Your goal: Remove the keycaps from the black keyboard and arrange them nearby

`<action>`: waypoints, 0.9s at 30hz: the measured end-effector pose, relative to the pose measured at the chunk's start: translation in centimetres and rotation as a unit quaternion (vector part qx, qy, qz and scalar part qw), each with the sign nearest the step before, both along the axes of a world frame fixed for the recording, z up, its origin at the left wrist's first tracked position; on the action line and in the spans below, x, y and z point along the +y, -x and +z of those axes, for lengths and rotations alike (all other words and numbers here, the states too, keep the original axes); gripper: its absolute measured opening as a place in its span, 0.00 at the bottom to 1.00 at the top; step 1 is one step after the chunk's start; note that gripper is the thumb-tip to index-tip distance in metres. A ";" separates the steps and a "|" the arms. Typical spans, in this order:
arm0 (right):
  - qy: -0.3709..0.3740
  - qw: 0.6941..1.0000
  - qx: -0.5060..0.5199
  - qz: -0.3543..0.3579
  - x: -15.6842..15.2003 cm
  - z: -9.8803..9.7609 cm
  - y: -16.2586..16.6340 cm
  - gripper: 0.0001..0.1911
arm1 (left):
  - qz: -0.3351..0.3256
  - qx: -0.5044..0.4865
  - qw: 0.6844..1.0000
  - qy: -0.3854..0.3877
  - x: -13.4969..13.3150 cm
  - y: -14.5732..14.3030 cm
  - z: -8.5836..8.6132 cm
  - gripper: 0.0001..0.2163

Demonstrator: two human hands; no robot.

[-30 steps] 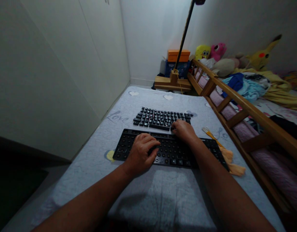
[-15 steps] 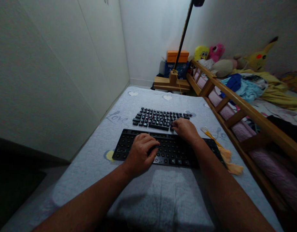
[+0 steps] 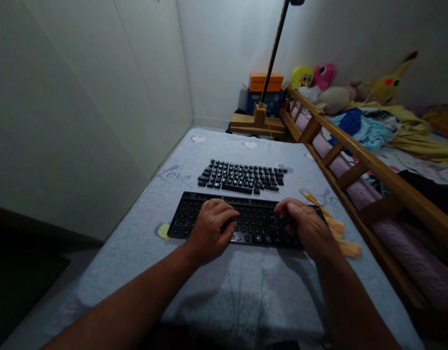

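A black keyboard point(image 3: 245, 222) lies across the bed, most of its keycaps off and its switch posts showing. My left hand point(image 3: 212, 226) rests on its left-middle part, fingers bent together and thumb apart, with no held thing visible. Over the keyboard's right part is my right hand point(image 3: 304, 223), its fingers curled in a pinch. Something dark shows at those fingertips, too unclear to name against the black keys. Beyond the keyboard, loose black keycaps point(image 3: 238, 176) lie in rows, with the long space bar keycap point(image 3: 237, 189) at the near side.
A brush point(image 3: 311, 198) and an orange cloth point(image 3: 340, 236) lie right of the keyboard. A wooden bed rail point(image 3: 358, 150) runs along the right side, and a white cabinet point(image 3: 99, 97) along the left. A lamp stand point(image 3: 258, 121) stands at the far end.
My right hand has moved from the loose keycaps back toward me and right, over the keyboard. My left hand stays in place on the keyboard.
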State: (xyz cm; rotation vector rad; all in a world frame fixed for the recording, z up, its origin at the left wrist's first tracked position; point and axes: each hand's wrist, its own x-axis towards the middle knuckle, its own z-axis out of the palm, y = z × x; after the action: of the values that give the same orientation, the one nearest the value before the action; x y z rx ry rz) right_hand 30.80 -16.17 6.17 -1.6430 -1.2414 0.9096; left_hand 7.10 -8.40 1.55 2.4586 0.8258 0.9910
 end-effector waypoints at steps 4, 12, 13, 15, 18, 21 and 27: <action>0.037 0.996 0.035 0.070 -0.7 -1.2 0.7 0.21 | 0.000 0.036 0.999 -0.004 -0.5 -0.7 0.0 0.08; 0.000 0.991 -0.020 0.130 -1.3 -1.6 0.6 0.16 | 0.001 0.141 0.990 0.001 -0.6 -3.1 1.7 0.11; -0.003 0.992 -0.017 0.128 -1.3 -1.7 0.6 0.14 | 0.010 0.146 0.989 -0.001 -0.6 -3.4 1.7 0.12; -0.011 0.992 -0.017 0.123 -1.3 -1.8 0.8 0.11 | 0.029 0.151 0.988 -0.014 -0.6 -3.8 1.5 0.12; -0.012 0.991 -0.024 0.128 -1.3 -2.2 1.0 0.09 | 0.056 0.157 0.985 -0.038 -0.6 -3.9 0.6 0.13; -0.010 0.989 -0.053 0.135 -1.2 -2.4 1.2 0.09 | 0.062 0.159 0.984 -0.048 -0.3 -3.5 -0.3 0.13; -0.047 0.977 -0.145 0.151 -1.2 -2.3 1.4 0.08 | 0.058 0.162 0.984 -0.031 0.3 -2.8 -0.6 0.12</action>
State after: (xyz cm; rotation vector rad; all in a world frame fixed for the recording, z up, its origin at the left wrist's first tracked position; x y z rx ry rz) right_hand 29.41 -17.42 3.88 -1.5749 -1.7442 0.7930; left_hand 9.90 -8.11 0.93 2.6952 1.0661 0.6681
